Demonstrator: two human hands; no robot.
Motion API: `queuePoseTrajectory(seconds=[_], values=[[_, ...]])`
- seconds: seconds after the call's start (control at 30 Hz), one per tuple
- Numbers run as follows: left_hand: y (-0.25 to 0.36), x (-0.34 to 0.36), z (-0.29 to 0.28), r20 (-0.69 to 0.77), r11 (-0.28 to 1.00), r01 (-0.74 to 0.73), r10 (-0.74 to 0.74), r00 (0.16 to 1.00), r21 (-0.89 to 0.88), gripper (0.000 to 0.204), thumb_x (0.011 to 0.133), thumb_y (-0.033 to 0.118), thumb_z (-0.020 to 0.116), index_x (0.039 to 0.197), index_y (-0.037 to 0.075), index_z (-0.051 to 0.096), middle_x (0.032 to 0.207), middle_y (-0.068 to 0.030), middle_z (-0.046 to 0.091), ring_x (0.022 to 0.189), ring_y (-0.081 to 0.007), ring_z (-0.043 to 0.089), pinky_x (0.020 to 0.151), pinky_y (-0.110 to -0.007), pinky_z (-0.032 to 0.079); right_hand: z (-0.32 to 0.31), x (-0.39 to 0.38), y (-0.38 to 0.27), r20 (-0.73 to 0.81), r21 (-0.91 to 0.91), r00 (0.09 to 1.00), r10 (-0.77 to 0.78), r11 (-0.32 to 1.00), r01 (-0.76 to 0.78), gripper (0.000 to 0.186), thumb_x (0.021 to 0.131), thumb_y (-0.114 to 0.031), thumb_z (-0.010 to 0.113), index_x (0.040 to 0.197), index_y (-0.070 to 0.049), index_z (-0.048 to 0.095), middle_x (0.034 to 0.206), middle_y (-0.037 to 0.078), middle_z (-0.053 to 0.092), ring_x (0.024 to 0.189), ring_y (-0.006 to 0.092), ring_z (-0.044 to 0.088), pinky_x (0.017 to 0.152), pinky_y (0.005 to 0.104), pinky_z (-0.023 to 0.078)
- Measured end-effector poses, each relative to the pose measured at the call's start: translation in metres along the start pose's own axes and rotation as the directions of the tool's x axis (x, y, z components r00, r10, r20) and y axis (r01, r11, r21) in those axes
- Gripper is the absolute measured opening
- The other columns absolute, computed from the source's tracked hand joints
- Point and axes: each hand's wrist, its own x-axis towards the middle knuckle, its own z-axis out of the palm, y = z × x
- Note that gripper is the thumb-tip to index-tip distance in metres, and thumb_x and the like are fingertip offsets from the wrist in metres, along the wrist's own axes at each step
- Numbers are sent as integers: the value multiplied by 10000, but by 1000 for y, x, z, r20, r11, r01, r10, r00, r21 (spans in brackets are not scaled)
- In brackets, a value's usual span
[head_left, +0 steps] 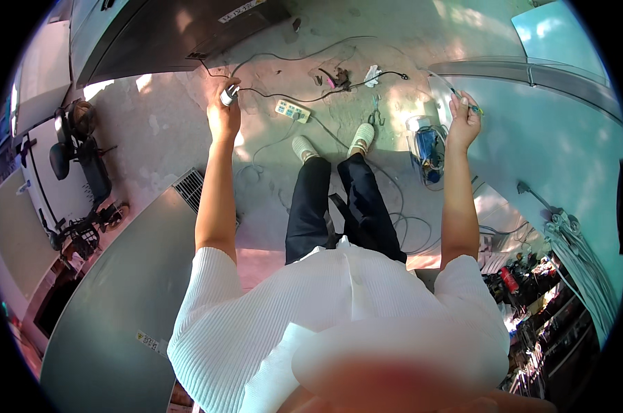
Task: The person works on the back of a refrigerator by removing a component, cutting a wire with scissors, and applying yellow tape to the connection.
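My left hand (223, 118) is closed around a small white piece (229, 95), perhaps a plug or a tape roll; I cannot tell which. Beside those fingers a thin black cable (311, 98) runs off to the right across the floor, ending in a dark tip. My right hand (465, 122) is raised at the right, its fingers closed on the end of a thin cable (452, 88). Green and yellowish bits, seemingly wire ends, show past its fingertips. A pale yellow power strip (293, 111) lies on the floor between my hands, with a plug in it.
A dark metal cabinet (180, 34) stands at the far left. Pliers (374, 110) lie near my right shoe. By my right forearm is a clear container with a blue item (430, 148). Loose cords cross the floor. A scooter (84, 158) is parked left; cluttered tools (531, 289) fill the lower right.
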Motion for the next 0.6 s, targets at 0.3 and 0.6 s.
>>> queuePoseTrajectory(seconds=[0.3, 0.6], values=[[-191, -36, 149, 155, 889, 139, -227, 962, 437, 298, 836, 39, 528, 1099, 170, 579, 992, -136, 624, 863, -356, 608, 720, -438, 490, 27, 13, 217, 172, -402, 984, -46, 908, 113, 125, 886, -77, 597, 973, -13, 662, 924, 52, 659, 822, 134, 611, 739, 265, 486], [-240, -21, 288, 177, 961, 187, -224, 958, 202, 248, 866, 159, 582, 1111, 147, 617, 951, -110, 662, 834, -278, 647, 718, -376, 503, 53, -3, 354, 242, -231, 934, 262, 951, -207, 183, 829, -51, 669, 1006, -10, 650, 861, 53, 668, 789, 113, 625, 737, 230, 496]])
